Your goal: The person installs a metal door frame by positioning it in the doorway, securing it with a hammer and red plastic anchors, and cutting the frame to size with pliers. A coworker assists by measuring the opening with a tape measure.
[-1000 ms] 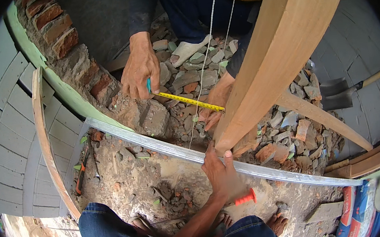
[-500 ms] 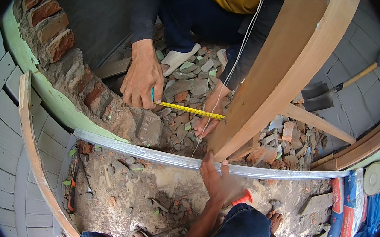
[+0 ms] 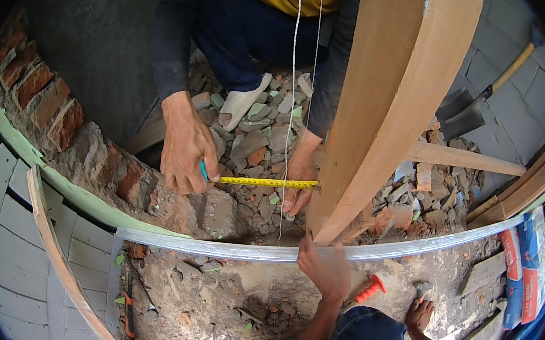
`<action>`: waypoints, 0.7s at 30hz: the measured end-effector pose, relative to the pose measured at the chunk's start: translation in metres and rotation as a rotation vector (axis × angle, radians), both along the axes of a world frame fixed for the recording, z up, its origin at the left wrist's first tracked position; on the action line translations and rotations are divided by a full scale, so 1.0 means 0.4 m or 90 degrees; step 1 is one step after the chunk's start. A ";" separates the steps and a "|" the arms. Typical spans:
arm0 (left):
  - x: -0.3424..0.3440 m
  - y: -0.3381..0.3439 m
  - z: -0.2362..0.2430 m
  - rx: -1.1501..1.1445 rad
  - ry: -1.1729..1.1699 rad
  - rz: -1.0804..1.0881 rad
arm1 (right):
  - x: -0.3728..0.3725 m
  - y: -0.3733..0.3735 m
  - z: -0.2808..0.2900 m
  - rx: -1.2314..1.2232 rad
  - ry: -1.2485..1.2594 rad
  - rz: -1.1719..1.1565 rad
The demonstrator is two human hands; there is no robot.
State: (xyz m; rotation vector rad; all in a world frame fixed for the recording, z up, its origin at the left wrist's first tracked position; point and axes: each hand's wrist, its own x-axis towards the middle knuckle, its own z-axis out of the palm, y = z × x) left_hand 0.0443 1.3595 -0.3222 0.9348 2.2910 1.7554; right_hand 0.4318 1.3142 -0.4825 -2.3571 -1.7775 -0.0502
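Here, post (image 3: 391,98) against left hand (image 3: 324,271)

Soft diffuse light, sheen on the metal strip (image 3: 427,247), blurred left hand (image 3: 326,272), fisheye-bent edges.

Broken red-brick wall (image 3: 63,125), dusty rubble-strewn floor (image 3: 221,283), grey tiles (image 3: 21,306) on both sides

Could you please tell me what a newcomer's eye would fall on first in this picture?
Most likely the large wooden post, slanting through the view right of centre, with the person's left hand at its lower end. Next comes the bright yellow measuring tape, stretched between a co-worker's hands just left of the post. Broken rubble lies on both sides of the post.
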 end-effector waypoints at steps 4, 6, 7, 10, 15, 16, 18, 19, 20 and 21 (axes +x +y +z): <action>0.001 -0.006 0.002 0.002 0.016 -0.018 | 0.001 -0.002 -0.005 0.006 0.003 0.001; 0.001 -0.008 0.004 -0.012 0.013 -0.025 | -0.002 -0.001 -0.003 0.003 -0.005 -0.003; 0.001 -0.007 0.004 -0.012 0.010 -0.024 | -0.003 0.000 -0.001 0.003 -0.009 -0.007; 0.003 -0.007 0.002 -0.006 0.016 -0.023 | -0.005 0.000 0.004 -0.011 -0.017 -0.006; 0.004 -0.005 -0.011 0.022 0.029 -0.020 | 0.000 0.001 0.004 -0.019 -0.004 -0.008; 0.004 -0.005 -0.013 0.018 0.034 -0.014 | 0.001 0.001 0.002 -0.015 -0.002 0.000; 0.004 -0.003 -0.016 0.007 0.045 -0.004 | 0.003 0.002 -0.002 -0.009 0.002 0.006; 0.004 -0.003 -0.016 0.003 0.042 -0.005 | 0.004 0.002 -0.003 -0.007 0.004 0.005; 0.005 -0.003 -0.016 -0.003 0.034 -0.008 | 0.004 0.002 -0.004 -0.013 0.008 -0.001; 0.006 -0.003 -0.016 -0.005 0.026 -0.008 | 0.004 0.002 -0.004 -0.006 0.006 0.002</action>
